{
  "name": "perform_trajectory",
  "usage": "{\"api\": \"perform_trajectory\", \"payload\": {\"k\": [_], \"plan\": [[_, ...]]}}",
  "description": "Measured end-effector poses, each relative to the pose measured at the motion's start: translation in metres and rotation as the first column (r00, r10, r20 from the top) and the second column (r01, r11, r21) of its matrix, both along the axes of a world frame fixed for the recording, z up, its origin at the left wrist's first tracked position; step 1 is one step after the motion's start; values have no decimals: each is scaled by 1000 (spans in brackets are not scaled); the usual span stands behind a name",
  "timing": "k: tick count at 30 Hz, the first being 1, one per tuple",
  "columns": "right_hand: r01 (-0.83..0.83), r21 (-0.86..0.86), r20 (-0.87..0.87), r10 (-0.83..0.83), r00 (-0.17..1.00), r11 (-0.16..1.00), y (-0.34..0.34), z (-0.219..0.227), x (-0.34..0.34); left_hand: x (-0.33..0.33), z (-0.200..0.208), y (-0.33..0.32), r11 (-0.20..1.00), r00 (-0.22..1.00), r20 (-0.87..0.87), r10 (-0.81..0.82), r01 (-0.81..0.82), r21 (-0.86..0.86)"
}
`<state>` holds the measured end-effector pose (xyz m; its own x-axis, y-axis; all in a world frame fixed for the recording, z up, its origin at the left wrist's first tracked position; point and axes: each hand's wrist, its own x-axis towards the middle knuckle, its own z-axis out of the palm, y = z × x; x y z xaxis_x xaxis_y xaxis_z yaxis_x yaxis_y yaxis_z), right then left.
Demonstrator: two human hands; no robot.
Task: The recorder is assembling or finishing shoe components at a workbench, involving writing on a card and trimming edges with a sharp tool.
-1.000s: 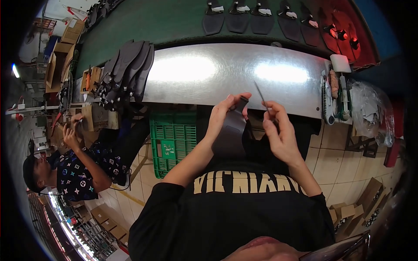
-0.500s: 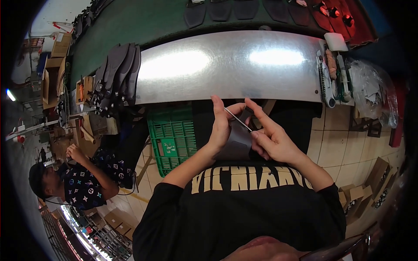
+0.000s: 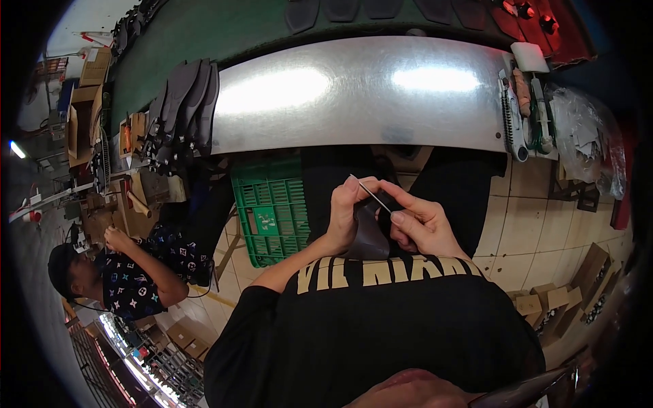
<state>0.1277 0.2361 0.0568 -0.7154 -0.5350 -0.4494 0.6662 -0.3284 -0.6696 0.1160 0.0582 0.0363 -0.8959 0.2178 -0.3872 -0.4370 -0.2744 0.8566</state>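
The person is standing at a metal table, both hands held close to the chest, below the table's near edge. The left hand is gripping a dark leather piece, fingers curled shut on its left side. The right hand is pinching the same piece from the right, thumb and forefinger pressed together on it. A thin pale strip is running slantwise between the 2 hands at the piece's top edge; whether it is a tool or the piece's edge, cannot tell. The piece is hanging upright between the hands, just in front of the black shirt, not touching the table.

Below the table on the left, a green crate is sitting on the tiled floor. On the table's left end, a stack of dark flat pieces is leaning in a row. On the right end, a few tools are lying beside a white block and crumpled clear plastic. More dark pieces are lying on a green belt beyond the table.

At far left, another person in a patterned shirt is sitting, well apart from the hands. Cardboard boxes are lying on the floor at lower right.
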Motion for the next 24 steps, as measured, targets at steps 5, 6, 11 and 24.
{"api": "perform_trajectory", "payload": {"k": [5, 6, 11, 24], "plan": [[23, -30, 10, -23, 1000, 999, 4, -5, 4, 4, 2, 1, 999, 1000, -15, 19, -18, 30], [24, -31, 10, -23, 1000, 999, 5, -7, 4, 5, 0, 1, 999, 1000, -15, 18, -18, 28], [47, -79, 11, -46, 999, 996, 4, -9, 7, 12, -15, 1, 992, 997, 56, 61, -67, 107], [-54, 108, -64, 61, 996, 993, 2, -6, 4, 2, -6, 4, 998, 951, 307, -38, 22, 54]]}}
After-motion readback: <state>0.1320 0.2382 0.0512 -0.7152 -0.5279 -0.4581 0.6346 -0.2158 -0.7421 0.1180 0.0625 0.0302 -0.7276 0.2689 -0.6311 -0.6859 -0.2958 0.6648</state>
